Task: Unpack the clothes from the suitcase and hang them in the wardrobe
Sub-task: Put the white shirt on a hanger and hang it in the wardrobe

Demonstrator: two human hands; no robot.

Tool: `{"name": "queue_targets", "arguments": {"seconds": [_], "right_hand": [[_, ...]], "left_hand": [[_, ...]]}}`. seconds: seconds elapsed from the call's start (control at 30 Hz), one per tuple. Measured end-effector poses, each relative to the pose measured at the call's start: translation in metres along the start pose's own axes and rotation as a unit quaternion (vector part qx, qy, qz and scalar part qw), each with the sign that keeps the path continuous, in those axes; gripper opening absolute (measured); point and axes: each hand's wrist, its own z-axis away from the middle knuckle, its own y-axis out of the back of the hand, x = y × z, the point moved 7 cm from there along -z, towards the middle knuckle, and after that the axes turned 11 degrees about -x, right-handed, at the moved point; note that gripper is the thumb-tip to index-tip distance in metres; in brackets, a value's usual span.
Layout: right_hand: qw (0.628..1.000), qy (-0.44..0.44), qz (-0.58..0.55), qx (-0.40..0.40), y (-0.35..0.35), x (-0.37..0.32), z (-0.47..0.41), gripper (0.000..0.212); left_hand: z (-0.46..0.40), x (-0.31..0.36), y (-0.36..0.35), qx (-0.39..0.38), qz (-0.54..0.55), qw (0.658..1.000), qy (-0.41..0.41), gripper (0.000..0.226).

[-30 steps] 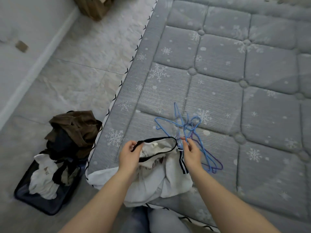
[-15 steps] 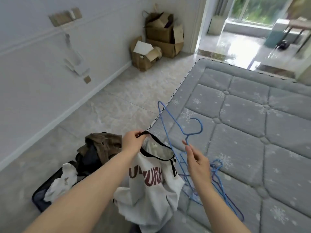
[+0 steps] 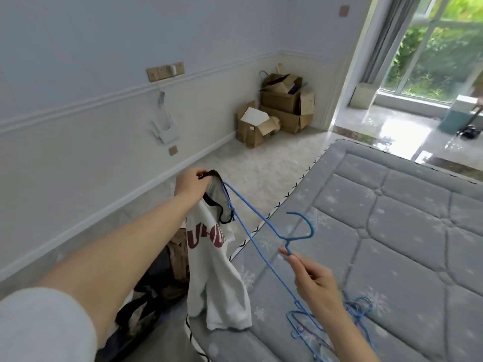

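Observation:
My left hand (image 3: pixel 192 182) grips the black collar of a white T-shirt (image 3: pixel 215 270) with dark red letters, held up over the mattress edge so it hangs down. My right hand (image 3: pixel 315 286) pinches a blue wire hanger (image 3: pixel 264 226) just below its hook. One end of the hanger reaches into the shirt's collar by my left hand. Several more blue hangers (image 3: pixel 360 309) lie on the mattress behind my right wrist. The open suitcase (image 3: pixel 146 296) with dark clothes sits on the floor, mostly hidden by my left arm and the shirt.
A grey quilted mattress (image 3: pixel 392 231) fills the right side. Cardboard boxes (image 3: pixel 277 111) stand in the far corner by the wall. A doorway with glass doors (image 3: pixel 431 61) opens at the upper right. Tiled floor (image 3: pixel 261 165) runs between wall and mattress. No wardrobe is in view.
I have lifted the shirt off the mattress by its collar and raised one blue hanger from the pile. The hanger's end now sits in the collar. The view has tilted up toward the room.

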Motion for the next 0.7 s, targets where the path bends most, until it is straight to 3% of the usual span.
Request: {"name": "queue_targets", "arguments": {"seconds": [0.2, 0.33, 0.57, 0.7], "right_hand": [[0.999, 0.025, -0.001, -0.022, -0.01, -0.02, -0.004, 0.032], [0.999, 0.031, 0.022, 0.009, -0.01, -0.037, -0.007, 0.025], [0.994, 0.058, 0.095, 0.011, -0.031, -0.065, -0.013, 0.02], [0.993, 0.059, 0.099, 0.036, -0.011, -0.09, -0.016, 0.02]], "left_hand": [[-0.001, 0.033, 0.019, -0.017, -0.055, 0.993, -0.098, 0.014], [0.003, 0.055, 0.025, -0.039, -0.101, 0.982, -0.157, 0.016], [0.016, 0.088, 0.021, -0.076, -0.117, 0.965, -0.221, 0.016], [0.017, 0.09, 0.034, -0.053, -0.131, 0.964, -0.224, 0.016]]}}
